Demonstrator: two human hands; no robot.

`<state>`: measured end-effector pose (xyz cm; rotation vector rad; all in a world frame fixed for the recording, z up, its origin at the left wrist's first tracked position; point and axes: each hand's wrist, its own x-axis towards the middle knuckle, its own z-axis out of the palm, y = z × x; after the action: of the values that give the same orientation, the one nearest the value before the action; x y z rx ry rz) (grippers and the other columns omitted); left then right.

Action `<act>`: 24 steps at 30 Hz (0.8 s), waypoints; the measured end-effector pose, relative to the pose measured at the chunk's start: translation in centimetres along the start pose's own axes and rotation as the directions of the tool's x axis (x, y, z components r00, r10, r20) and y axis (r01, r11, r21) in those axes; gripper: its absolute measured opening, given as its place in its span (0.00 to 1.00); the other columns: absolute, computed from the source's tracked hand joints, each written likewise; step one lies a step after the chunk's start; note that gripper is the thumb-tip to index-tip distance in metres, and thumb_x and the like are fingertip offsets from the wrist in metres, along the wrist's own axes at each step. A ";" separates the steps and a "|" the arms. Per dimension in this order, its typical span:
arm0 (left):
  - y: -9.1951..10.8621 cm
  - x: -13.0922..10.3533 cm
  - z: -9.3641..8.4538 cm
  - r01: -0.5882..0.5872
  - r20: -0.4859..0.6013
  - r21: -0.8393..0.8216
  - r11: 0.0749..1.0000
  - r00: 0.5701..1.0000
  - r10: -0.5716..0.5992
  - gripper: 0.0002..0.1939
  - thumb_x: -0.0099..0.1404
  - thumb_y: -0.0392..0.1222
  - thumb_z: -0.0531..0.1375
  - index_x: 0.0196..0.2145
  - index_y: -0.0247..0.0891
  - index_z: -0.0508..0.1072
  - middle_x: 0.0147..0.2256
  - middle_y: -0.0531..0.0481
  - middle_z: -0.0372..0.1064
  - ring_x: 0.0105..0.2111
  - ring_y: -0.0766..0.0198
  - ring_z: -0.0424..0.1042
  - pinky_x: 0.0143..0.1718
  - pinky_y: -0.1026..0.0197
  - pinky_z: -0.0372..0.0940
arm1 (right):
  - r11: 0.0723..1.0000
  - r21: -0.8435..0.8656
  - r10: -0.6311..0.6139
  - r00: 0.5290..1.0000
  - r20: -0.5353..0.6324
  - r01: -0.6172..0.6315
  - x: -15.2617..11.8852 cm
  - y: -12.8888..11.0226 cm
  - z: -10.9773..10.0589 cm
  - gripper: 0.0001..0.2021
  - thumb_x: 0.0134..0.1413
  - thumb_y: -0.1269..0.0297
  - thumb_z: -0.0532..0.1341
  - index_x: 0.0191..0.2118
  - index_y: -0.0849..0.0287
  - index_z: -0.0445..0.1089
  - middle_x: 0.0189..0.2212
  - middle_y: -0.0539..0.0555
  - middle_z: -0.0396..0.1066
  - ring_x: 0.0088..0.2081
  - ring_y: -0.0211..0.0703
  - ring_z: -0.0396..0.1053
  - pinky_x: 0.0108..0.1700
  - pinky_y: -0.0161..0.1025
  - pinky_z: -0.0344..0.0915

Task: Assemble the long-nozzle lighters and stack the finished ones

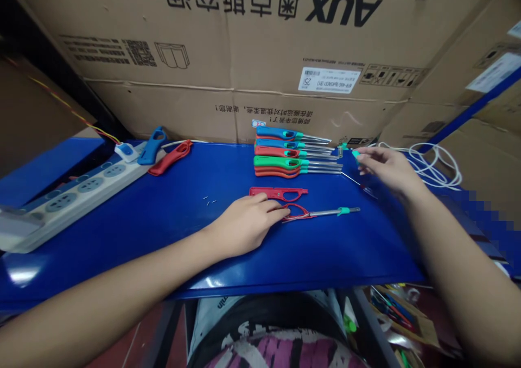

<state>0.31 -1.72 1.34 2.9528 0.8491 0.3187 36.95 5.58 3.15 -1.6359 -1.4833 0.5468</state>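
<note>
My left hand (252, 222) is closed round the handle end of a red lighter body (297, 211), which lies on the blue table. A metal tube (325, 213) extends rightward from it, with a teal piece (344, 211) around it near the tip. Just behind lies a red handle shell (279, 192). My right hand (380, 164), raised at the right, pinches a small teal piece (356, 156) between thumb and fingers. Farther back is a stack of lighters with green (277, 163), red and blue handles, their metal tubes pointing right.
On the blue table (183, 221), a power strip (81, 189) lies at left beside blue (152, 146) and red (171, 159) handle shells. Tiny metal pins (209, 202) lie left of my left hand. A white cable (437, 167) coils at right. Cardboard (244, 48) stands behind.
</note>
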 end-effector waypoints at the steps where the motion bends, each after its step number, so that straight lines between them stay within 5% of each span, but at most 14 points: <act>1: 0.0 0.0 -0.1 0.006 -0.007 -0.006 1.000 1.000 -0.006 0.21 0.72 0.33 0.52 0.60 0.41 0.69 0.54 0.45 0.72 0.52 0.54 0.70 0.50 0.51 0.70 | 0.999 0.038 0.019 0.998 0.063 -0.021 -1.1 -0.6 0.3 0.11 0.55 0.58 0.65 0.42 0.57 0.73 0.29 0.52 0.73 0.27 0.39 0.70 0.32 0.40 0.73; 6: 0.2 0.0 -0.3 0.033 -0.016 -0.028 0.999 0.999 -0.034 0.20 0.71 0.33 0.53 0.59 0.39 0.69 0.53 0.44 0.73 0.52 0.53 0.71 0.50 0.50 0.70 | 0.971 0.227 0.002 0.950 0.314 -0.077 -5.8 -2.0 3.0 0.16 0.52 0.52 0.67 0.43 0.54 0.70 0.35 0.53 0.73 0.35 0.46 0.76 0.35 0.46 0.79; 10: 0.3 -0.1 -0.7 0.061 -0.004 -0.033 0.998 0.998 -0.061 0.22 0.70 0.32 0.53 0.60 0.38 0.67 0.53 0.43 0.73 0.53 0.53 0.71 0.50 0.51 0.69 | 0.987 0.129 -0.131 0.954 0.270 0.099 -7.2 -1.2 4.3 0.15 0.54 0.50 0.65 0.38 0.55 0.68 0.35 0.54 0.73 0.36 0.46 0.75 0.40 0.48 0.77; 14: 0.4 -0.1 -0.8 0.079 -0.007 -0.045 0.996 0.997 -0.079 0.23 0.69 0.33 0.54 0.60 0.38 0.67 0.53 0.44 0.73 0.53 0.52 0.71 0.51 0.50 0.69 | 0.935 -0.104 -0.297 0.909 0.292 0.339 -7.8 -0.6 4.2 0.10 0.61 0.54 0.60 0.39 0.55 0.70 0.38 0.55 0.75 0.40 0.48 0.74 0.46 0.49 0.72; 24: 0.6 0.1 -0.9 0.114 -0.001 -0.024 0.993 0.994 -0.114 0.21 0.69 0.38 0.54 0.58 0.34 0.68 0.52 0.42 0.73 0.52 0.50 0.71 0.52 0.47 0.68 | 0.873 -0.274 -0.324 0.900 0.290 0.403 -8.1 0.2 2.6 0.11 0.59 0.55 0.61 0.43 0.54 0.71 0.42 0.57 0.76 0.44 0.52 0.74 0.49 0.52 0.70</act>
<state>0.48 -2.18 2.26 2.8676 1.0014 0.3238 33.37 -1.36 -0.16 -1.5088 -2.1004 0.2943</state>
